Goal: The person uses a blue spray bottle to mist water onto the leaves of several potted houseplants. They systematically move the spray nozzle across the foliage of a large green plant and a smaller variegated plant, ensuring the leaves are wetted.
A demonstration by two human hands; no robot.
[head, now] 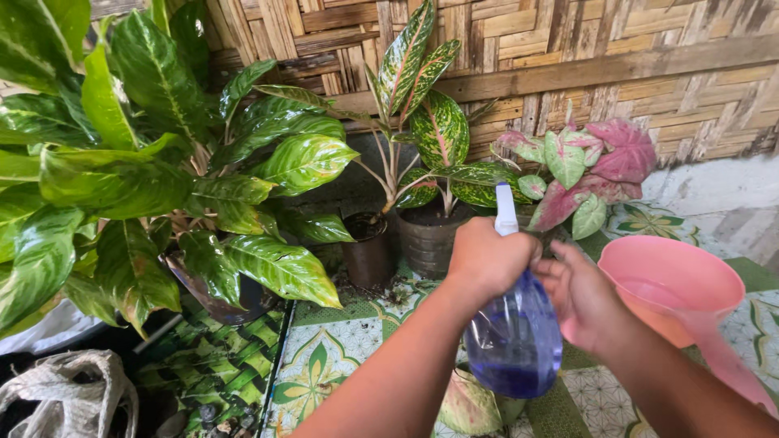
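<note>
Blue-tinted plastic fills the grip: the left hand (pixel 489 258) is wrapped tight around the neck of a translucent spray bottle (pixel 514 337), its fingers closed at the trigger head, with the white nozzle (pixel 506 209) standing up above the knuckles and turned toward the plants. The right hand (pixel 583 296) sits just beside the bottle's shoulder, fingers curled against it; whether they clamp the bottle or only steady it cannot be told. Blue liquid lies low in the bottle, which tilts, so the pickup tube may draw air and the spray could sputter rather than mist. A pink plastic pitcher (pixel 682 280) stands touching or just behind the right wrist, and a backward sweep of that arm could tip it over the patterned mat (pixel 324 365). Ahead, two dark pots (pixel 369 247) hold a tall variegated plant (pixel 430 130) with thin stalks, and a pink-leaved plant (pixel 604 162) stands to the right; a forward push could bend a stalk or knock a pot. Large glossy green leaves (pixel 122 178) crowd the left, before a woven bamboo wall (pixel 568 49).
</note>
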